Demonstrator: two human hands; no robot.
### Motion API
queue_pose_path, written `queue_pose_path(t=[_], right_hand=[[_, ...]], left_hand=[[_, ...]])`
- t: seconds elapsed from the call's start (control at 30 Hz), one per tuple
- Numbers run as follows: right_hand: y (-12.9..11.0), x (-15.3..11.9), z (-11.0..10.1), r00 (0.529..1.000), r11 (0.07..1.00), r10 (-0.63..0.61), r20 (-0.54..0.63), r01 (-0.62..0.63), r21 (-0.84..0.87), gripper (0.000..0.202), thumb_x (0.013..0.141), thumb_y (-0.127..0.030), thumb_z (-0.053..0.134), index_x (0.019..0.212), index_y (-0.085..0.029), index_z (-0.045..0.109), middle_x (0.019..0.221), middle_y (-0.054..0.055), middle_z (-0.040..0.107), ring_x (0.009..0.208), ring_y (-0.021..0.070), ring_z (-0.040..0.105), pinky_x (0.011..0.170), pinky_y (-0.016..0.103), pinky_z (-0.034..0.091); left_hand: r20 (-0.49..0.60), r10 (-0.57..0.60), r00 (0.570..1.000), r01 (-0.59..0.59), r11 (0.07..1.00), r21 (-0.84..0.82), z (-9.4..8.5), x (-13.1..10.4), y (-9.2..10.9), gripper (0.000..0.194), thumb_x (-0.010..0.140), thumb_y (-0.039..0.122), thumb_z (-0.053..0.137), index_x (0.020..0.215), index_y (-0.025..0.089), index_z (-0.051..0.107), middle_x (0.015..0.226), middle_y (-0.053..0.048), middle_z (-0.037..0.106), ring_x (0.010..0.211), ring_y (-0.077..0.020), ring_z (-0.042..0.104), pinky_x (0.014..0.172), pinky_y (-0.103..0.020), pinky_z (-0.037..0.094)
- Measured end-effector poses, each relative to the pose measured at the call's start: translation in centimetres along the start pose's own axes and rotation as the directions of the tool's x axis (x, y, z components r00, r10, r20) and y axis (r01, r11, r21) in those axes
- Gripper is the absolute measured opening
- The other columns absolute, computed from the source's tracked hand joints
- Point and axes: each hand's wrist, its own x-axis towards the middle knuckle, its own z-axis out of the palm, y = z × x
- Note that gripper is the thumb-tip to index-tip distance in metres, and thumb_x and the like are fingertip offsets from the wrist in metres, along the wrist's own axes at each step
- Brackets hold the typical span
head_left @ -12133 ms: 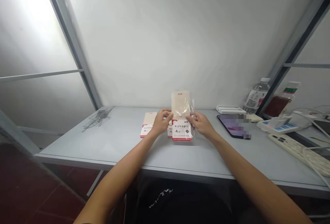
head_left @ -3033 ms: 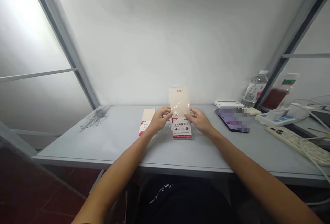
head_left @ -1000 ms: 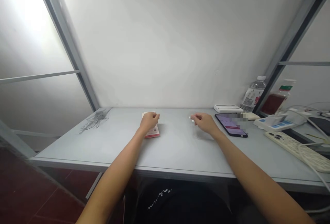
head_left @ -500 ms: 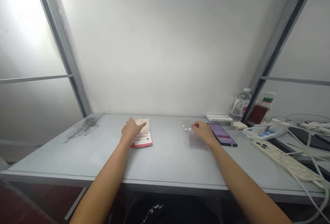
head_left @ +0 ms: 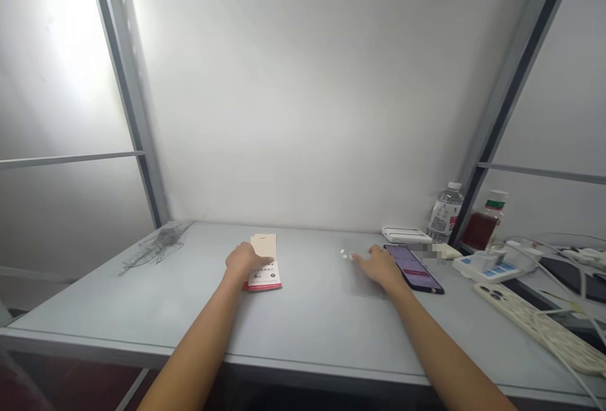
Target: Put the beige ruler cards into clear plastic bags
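A white and red printed card packet (head_left: 265,276) with a beige upper part lies left of centre on the table. My left hand (head_left: 246,259) rests on its left edge, thumb stretched over the card and the other fingers curled at its side. On the right, my right hand (head_left: 379,266) has its thumb and fingers apart over a clear flat sheet (head_left: 360,286). Small white pieces (head_left: 344,254) lie on the sheet by my right thumb; I see nothing gripped in that hand.
Just right of my right hand lies a phone (head_left: 415,269). Behind it are a white device (head_left: 406,235) and a water bottle (head_left: 445,214). A power strip (head_left: 492,267), cables and a patterned phone case (head_left: 540,326) crowd the right. Dark scribbles mark the left tabletop.
My right hand has opened from closed fingers, its thumb now near the white pieces. My left hand has settled lower at the card packet's left side. The view has tilted slightly upward.
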Motion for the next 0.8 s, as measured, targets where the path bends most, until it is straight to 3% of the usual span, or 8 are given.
queue_pose_path(t=[0.1, 0.27, 0.43, 0.8], right_hand=[[0.2, 0.0, 0.1, 1.0, 1.0, 0.009, 0.016, -0.009, 0.018, 0.069, 0.07, -0.063, 0.039, 0.11, -0.007, 0.049, 0.107, 0.023, 0.054, 0.102, 0.0348, 0.051, 0.077, 0.039, 0.041], [0.6, 0.2, 0.6, 0.998, 0.996, 0.011, 0.067, -0.016, 0.083, 0.072, 0.068, -0.065, 0.042, 0.108, -0.006, 0.05, 0.103, 0.022, 0.058, 0.098, 0.0329, 0.054, 0.073, 0.036, 0.043], [0.7, 0.4, 0.7, 0.996, 0.991, 0.032, 0.081, -0.042, 0.124, 0.066, 0.068, -0.061, 0.046, 0.107, -0.009, 0.052, 0.102, 0.019, 0.06, 0.094, 0.0299, 0.056, 0.071, 0.034, 0.042], [1.1, 0.3, 2.0, 0.998, 0.981, 0.015, -0.068, -0.001, 0.193, 0.056, 0.067, -0.057, 0.049, 0.101, -0.013, 0.054, 0.097, 0.013, 0.061, 0.09, 0.0274, 0.057, 0.071, 0.033, 0.041]], left_hand=[[0.009, -0.078, 0.997, 0.077, 0.996, 0.052, 0.0, 0.0, -0.1, 0.06, 0.038, 0.061, 0.067, 0.078, 0.021, 0.049, 0.083, -0.012, 0.065, 0.08, -0.0303, 0.06, 0.057, -0.031, 0.039], [-0.005, -0.085, 0.996, 0.085, 0.996, 0.037, 0.0, 0.0, -0.3, 0.07, 0.039, 0.061, 0.067, 0.091, 0.019, 0.047, 0.091, -0.013, 0.064, 0.083, -0.0291, 0.06, 0.057, -0.031, 0.04], [0.008, -0.089, 0.996, 0.088, 0.994, 0.061, 0.1, 0.0, -0.6, 0.067, 0.046, 0.06, 0.064, 0.095, 0.018, 0.043, 0.09, -0.01, 0.063, 0.079, -0.0252, 0.06, 0.056, -0.03, 0.041], [-0.041, -0.048, 0.998, 0.049, 0.999, 0.022, 0.8, -0.4, -1.5, 0.06, 0.05, 0.063, 0.059, 0.087, 0.021, 0.039, 0.088, -0.005, 0.062, 0.077, -0.0222, 0.06, 0.053, -0.027, 0.036]])
